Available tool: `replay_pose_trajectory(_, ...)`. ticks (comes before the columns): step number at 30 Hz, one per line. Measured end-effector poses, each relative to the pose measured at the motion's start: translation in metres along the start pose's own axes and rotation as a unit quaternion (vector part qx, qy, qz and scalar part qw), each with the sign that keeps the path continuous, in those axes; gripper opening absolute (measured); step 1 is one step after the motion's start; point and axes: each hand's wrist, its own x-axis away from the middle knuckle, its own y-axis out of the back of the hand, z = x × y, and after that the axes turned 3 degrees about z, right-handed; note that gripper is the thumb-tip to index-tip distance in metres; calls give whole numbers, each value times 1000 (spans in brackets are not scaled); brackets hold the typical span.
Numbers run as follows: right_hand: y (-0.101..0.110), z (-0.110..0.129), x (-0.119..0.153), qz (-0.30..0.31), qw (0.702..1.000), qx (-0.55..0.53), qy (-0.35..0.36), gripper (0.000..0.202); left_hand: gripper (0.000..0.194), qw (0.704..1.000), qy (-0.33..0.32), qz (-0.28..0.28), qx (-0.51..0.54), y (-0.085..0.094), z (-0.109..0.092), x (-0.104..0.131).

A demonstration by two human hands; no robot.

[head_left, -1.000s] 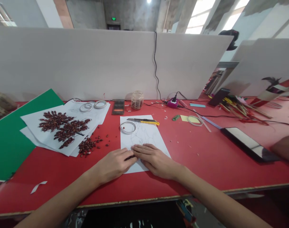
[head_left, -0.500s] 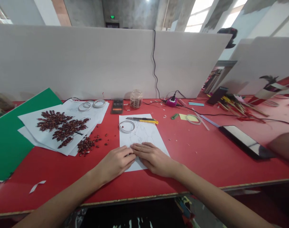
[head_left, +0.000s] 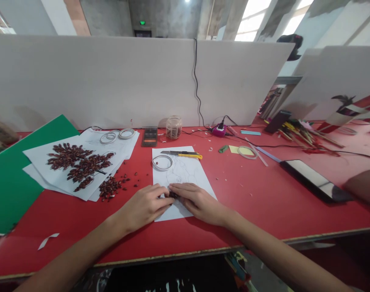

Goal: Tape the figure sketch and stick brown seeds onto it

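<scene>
A drawing sheet (head_left: 189, 169) with faint pencil lines lies in front of me, and both hands meet over its lower part. Small dark brown seeds (head_left: 173, 195) show between my fingertips; how many there are, I cannot make out. My left hand (head_left: 151, 205) is closed around them from the left with bent fingers. From the other side my right hand (head_left: 200, 202) curls over them, its fingers pressed together and its thumb hidden. Higher on the same sheet rest a yellow utility knife (head_left: 189, 155) and a coil of white wire (head_left: 162, 163).
To the left, seed branches (head_left: 89, 164) lie on papers beside a pile of loose seeds (head_left: 109, 188) and a green board (head_left: 11, 182). Behind stand a glass jar (head_left: 174, 127) and a purple power adapter (head_left: 219, 130). At right lies a tablet (head_left: 315, 180), near another person's arm (head_left: 364, 186).
My hands have parted slightly at the fingertips, and the dark seeds between them now show. The sheet, knife and coil have stayed in place.
</scene>
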Motion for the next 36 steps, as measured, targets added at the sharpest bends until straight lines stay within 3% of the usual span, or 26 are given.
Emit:
replay_pose_trajectory(6, -1, -2, -1, 48, 998, 31, 30, 54, 17, 996, 39, 0, 80, -8, -4, -9)
replay_pose_trajectory(15, -3, -2, 0, 45, 998, 40, 28, 54, 16, 987, 82, -40, 129, -18, -12, -5)
replay_pose_trajectory(22, -2, -1, -1, 53, 998, 35, 27, 53, 18, 990, 93, -67, 78, -25, -19, -2)
replay_pose_trajectory(29, 5, 1, -1, 17, 999, 2, 41, 48, 21, 991, 94, -71, 55, -27, -21, 1)
replay_pose_trajectory(32, 5, 2, -1, 30, 998, 19, 51, 47, 22, 995, 68, -77, -5, -27, -21, 3)
replay_pose_trajectory(36, -1, 3, -8, -12, 1000, 4, 24, 34, 22, 989, 58, -88, -102, -27, -23, 5)
